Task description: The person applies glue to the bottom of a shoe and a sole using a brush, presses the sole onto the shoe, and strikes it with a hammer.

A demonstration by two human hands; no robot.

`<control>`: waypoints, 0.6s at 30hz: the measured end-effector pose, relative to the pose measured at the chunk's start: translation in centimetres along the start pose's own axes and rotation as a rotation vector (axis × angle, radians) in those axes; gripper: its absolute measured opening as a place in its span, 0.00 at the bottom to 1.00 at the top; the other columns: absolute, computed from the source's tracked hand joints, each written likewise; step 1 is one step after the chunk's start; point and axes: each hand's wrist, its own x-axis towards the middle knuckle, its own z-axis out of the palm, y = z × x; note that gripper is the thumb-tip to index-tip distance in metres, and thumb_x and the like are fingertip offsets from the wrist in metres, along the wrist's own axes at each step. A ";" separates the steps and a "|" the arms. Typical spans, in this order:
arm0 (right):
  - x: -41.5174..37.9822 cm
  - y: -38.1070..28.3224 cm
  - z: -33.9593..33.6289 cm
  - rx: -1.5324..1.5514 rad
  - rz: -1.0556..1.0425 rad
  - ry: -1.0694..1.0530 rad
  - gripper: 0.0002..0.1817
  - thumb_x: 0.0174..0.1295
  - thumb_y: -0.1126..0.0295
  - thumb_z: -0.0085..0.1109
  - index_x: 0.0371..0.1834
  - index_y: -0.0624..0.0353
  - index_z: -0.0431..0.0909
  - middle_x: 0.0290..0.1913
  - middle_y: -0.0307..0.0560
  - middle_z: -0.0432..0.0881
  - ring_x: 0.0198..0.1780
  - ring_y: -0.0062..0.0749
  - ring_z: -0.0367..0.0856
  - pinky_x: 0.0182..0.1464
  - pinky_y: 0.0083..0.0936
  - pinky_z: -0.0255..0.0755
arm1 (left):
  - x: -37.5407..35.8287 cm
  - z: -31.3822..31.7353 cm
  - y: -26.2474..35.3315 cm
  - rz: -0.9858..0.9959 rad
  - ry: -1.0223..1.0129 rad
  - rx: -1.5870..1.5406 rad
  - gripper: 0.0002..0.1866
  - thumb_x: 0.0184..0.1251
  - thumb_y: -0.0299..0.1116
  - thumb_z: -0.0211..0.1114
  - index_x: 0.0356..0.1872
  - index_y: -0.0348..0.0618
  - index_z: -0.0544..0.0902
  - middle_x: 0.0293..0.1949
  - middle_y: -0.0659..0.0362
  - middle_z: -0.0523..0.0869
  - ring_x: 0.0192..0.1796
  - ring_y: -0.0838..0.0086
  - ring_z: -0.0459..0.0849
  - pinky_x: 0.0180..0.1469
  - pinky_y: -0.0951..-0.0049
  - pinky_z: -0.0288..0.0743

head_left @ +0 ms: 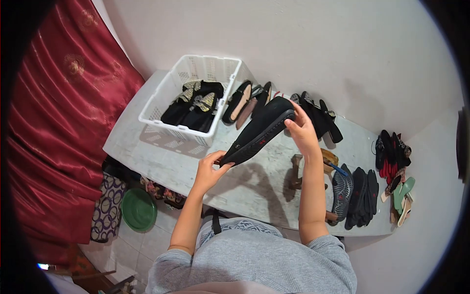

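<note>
A black shoe [259, 128] is held up on a slant above the table, its sole edge turned partly towards me, with small red marks on that side. My left hand [210, 169] pinches its lower end between thumb and fingers. At the upper end, my right hand [302, 131] grips the shoe with the thumb on the sole edge; some of its fingers are hidden behind. Below the shoe, a brown metal tool [294, 172] stands on the table beside my right forearm.
A white plastic basket [147, 120] holding black shoes with bows stands on the table [166, 166]. Loose shoes [238, 102] lie along the wall. Dark soles [360, 196] and green sandals [404, 193] are at right. A green basin [139, 210] is on the floor by a red curtain [63, 122].
</note>
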 end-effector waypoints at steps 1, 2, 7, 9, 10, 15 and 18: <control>0.3 1.0 1.1 0.059 0.067 0.028 0.38 0.52 0.67 0.69 0.66 0.62 0.61 0.55 0.43 0.74 0.56 0.25 0.71 0.58 0.25 0.64 | 0.5 -1.8 -0.3 0.008 -0.007 -0.001 0.13 0.51 0.28 0.70 0.39 0.39 0.82 0.30 0.59 0.85 0.32 0.75 0.80 0.39 0.76 0.73; 0.9 3.0 1.3 0.058 0.118 0.048 0.38 0.54 0.62 0.68 0.66 0.62 0.60 0.54 0.43 0.74 0.54 0.25 0.71 0.55 0.25 0.66 | 1.1 -3.7 -0.6 0.071 -0.037 0.117 0.13 0.50 0.27 0.70 0.39 0.39 0.83 0.32 0.59 0.85 0.34 0.74 0.80 0.40 0.74 0.73; 3.6 7.6 5.2 0.171 0.288 0.022 0.29 0.59 0.56 0.62 0.58 0.62 0.65 0.49 0.43 0.76 0.49 0.29 0.76 0.51 0.28 0.71 | 3.6 -10.9 -1.8 0.242 -0.052 0.362 0.15 0.47 0.28 0.69 0.39 0.45 0.83 0.36 0.60 0.85 0.39 0.62 0.78 0.47 0.65 0.71; 4.0 8.8 7.3 0.206 0.304 0.030 0.26 0.62 0.55 0.57 0.56 0.61 0.66 0.49 0.45 0.77 0.47 0.31 0.78 0.49 0.27 0.72 | 4.6 -13.4 -2.2 0.336 -0.012 0.548 0.15 0.45 0.27 0.68 0.39 0.49 0.84 0.36 0.64 0.84 0.40 0.66 0.77 0.45 0.65 0.70; 4.2 9.2 8.2 0.238 0.326 0.035 0.23 0.65 0.54 0.53 0.54 0.61 0.67 0.49 0.48 0.78 0.44 0.33 0.80 0.47 0.26 0.74 | 5.2 -14.5 -2.5 0.344 -0.015 0.548 0.15 0.45 0.27 0.68 0.39 0.49 0.84 0.36 0.64 0.84 0.40 0.66 0.77 0.45 0.65 0.70; 5.9 8.5 12.2 0.338 0.384 -0.022 0.22 0.64 0.57 0.54 0.49 0.68 0.70 0.49 0.53 0.78 0.47 0.38 0.80 0.50 0.28 0.76 | 7.8 -18.8 -3.6 0.484 0.031 0.782 0.18 0.43 0.28 0.69 0.40 0.54 0.83 0.36 0.68 0.82 0.41 0.70 0.76 0.46 0.66 0.67; 7.4 9.6 12.6 0.343 0.376 0.026 0.22 0.66 0.60 0.53 0.47 0.74 0.71 0.49 0.58 0.77 0.49 0.44 0.79 0.54 0.32 0.76 | 9.7 -20.3 -4.5 0.556 0.047 0.840 0.17 0.44 0.28 0.69 0.39 0.54 0.83 0.36 0.68 0.82 0.41 0.70 0.76 0.46 0.66 0.66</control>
